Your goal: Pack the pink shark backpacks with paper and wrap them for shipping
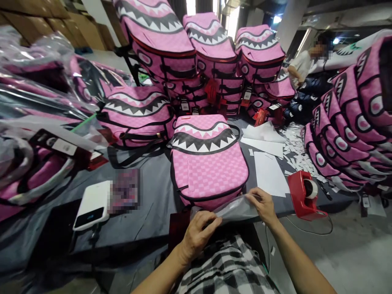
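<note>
A pink checkered backpack (208, 163) with a shark-mouth print lies flat on the grey table (147, 212) right in front of me. At its near edge both my hands pinch a clear plastic bag (237, 209). My left hand (199, 234) grips the bag's left end with fingers closed. My right hand (261, 204) holds the right end, just beside the backpack's bottom corner.
Stacks of the same pink backpacks (211, 53) fill the back, the left and the right (349, 130). A red tape dispenser (304, 196), white paper sheets (269, 173), a white device (93, 204) and bagged backpacks (36, 122) lie around. Another person (306, 61) sits far right.
</note>
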The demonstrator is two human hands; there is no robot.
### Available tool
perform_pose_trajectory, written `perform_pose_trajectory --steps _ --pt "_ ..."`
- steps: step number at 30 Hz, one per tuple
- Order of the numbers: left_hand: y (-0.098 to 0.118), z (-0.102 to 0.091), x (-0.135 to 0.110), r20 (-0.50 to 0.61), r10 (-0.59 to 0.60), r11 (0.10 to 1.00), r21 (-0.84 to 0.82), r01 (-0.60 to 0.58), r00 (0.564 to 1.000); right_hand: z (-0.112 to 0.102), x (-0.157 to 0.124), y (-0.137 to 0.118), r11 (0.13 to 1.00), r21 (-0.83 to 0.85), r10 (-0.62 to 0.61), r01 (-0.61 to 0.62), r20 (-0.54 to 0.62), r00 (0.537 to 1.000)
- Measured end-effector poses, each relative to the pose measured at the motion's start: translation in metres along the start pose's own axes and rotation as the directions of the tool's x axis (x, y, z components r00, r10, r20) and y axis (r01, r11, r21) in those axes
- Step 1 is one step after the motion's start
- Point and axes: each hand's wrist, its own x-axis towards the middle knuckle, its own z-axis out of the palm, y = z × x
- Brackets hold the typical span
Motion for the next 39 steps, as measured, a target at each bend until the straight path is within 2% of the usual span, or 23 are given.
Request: perform_pose_trajectory --steps 4,6,7,9,10,11,12,14,16,18,20,22,25,28,30,32,35,37,39 --pt "0.005 0.001 0.005 0.036 -0.041 0.992 0.119 0.036 0.999 0.015 0.023 0.012 0.997 -0.075 -0.022 0.021 -0.01 1.0" --pt "0.008 0.002 0.009 0.061 -0.072 0.984 0.169 0.06 0.996 0.014 0.023 0.015 0.994 -0.109 -0.04 0.027 -0.119 0.992" --pt "0.009 0.002 0.01 0.076 -0.083 0.981 0.18 0.068 0.994 0.012 0.02 0.014 0.99 -0.132 -0.072 0.045 -0.21 0.975" --pt "0.01 0.003 0.012 0.109 -0.105 0.978 0.192 0.083 0.988 0.008 0.008 0.01 0.97 -0.213 -0.193 0.116 -0.387 0.902" --pt "0.01 0.003 0.013 0.124 -0.118 0.976 0.196 0.092 0.985 0.007 0.002 0.008 0.947 -0.27 -0.279 0.174 -0.421 0.863" --pt "0.01 0.002 0.013 0.137 -0.128 0.975 0.199 0.099 0.982 0.007 -0.005 0.005 0.91 -0.334 -0.371 0.245 -0.395 0.841" --pt "0.01 0.002 0.013 0.145 -0.131 0.975 0.2 0.101 0.981 0.008 -0.01 0.002 0.86 -0.393 -0.458 0.326 -0.311 0.833" --pt "0.01 0.0 0.011 0.149 -0.124 0.977 0.194 0.094 0.981 0.012 -0.016 -0.002 0.741 -0.448 -0.583 0.5 -0.061 0.81" --pt "0.013 -0.001 0.008 0.137 -0.098 0.973 0.222 0.066 0.986 0.016 -0.014 -0.003 0.643 -0.452 -0.643 0.618 0.119 0.756" --pt "0.018 -0.002 0.001 0.09 -0.086 0.944 0.325 0.052 0.992 0.016 -0.008 -0.003 0.555 -0.455 -0.699 0.696 0.198 0.687" --pt "0.023 -0.001 -0.006 0.021 -0.118 0.893 0.44 0.096 0.993 0.014 -0.003 -0.003 0.466 -0.473 -0.739 0.748 0.258 0.623" --pt "0.027 0.001 -0.012 -0.06 -0.168 0.859 0.48 0.176 0.984 0.011 -0.003 -0.004 0.409 -0.513 -0.738 0.755 0.301 0.605" --pt "0.029 0.004 -0.015 -0.12 -0.194 0.867 0.443 0.227 0.974 0.01 -0.011 -0.009 0.396 -0.603 -0.684 0.693 0.31 0.66" --pt "0.025 0.004 -0.013 -0.093 -0.188 0.875 0.436 0.21 0.978 0.015 -0.018 -0.009 0.415 -0.642 -0.638 0.645 0.3 0.709" --pt "0.019 0.002 -0.012 -0.048 -0.167 0.88 0.443 0.171 0.985 0.019 -0.018 -0.005 0.44 -0.629 -0.636 0.641 0.285 0.717" --pt "0.011 -0.001 -0.011 0.025 -0.111 0.895 0.437 0.089 0.994 0.02 -0.012 0.001 0.446 -0.573 -0.68 0.687 0.283 0.677" --pt "-0.002 -0.005 -0.009 0.13 0.017 0.917 0.393 -0.067 0.991 0.017 -0.001 0.008 0.39 -0.422 -0.787 0.818 0.309 0.535" --pt "-0.01 -0.007 -0.007 0.171 0.098 0.916 0.37 -0.156 0.98 0.012 0.006 0.012 0.356 -0.325 -0.827 0.876 0.328 0.457" --pt "-0.016 -0.007 -0.006 0.209 0.141 0.904 0.372 -0.212 0.968 0.007 0.012 0.018 0.351 -0.242 -0.839 0.905 0.348 0.419"
